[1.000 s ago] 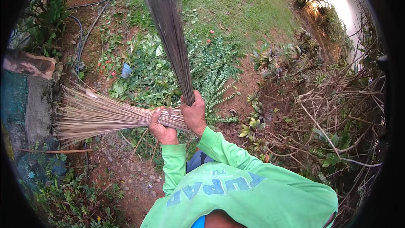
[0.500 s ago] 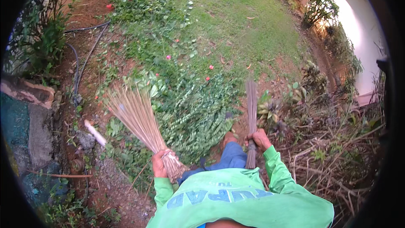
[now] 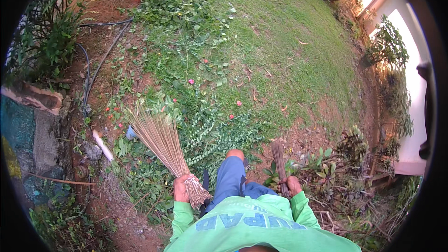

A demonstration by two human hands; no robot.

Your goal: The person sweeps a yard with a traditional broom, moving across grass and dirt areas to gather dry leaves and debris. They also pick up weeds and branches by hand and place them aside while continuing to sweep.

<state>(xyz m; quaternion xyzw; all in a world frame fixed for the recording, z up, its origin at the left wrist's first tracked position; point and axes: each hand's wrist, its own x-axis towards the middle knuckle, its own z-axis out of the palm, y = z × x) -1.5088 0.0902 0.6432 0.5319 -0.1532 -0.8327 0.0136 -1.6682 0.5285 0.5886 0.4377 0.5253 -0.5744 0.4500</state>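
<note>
My left hand (image 3: 182, 188) is closed around the bound butt of a wide, light-brown stick broom (image 3: 161, 142). Its bristles fan out away from me, up and to the left, over the cut greenery. In my right hand (image 3: 291, 185) is a slimmer, darker stick broom (image 3: 278, 158), gripped near its lower end, with its sticks pointing forward. Between and beyond the two brooms lies a spread of cut leafy branches (image 3: 210, 126) with a few pink and red flowers. One knee in blue trousers is raised between my hands.
More clippings (image 3: 175, 7) lie farther off on the grass (image 3: 280, 42). A dark hose (image 3: 87, 72) and a white pipe piece (image 3: 102, 145) lie at left, beside a painted concrete block (image 3: 44, 135). Low plants and dry twigs (image 3: 336, 196) fill the right, below a white wall (image 3: 413, 144).
One knee has come up and forward between my hands. My right hand and its broom have moved closer to my body, and the broom now appears shorter. Both hands keep their brooms.
</note>
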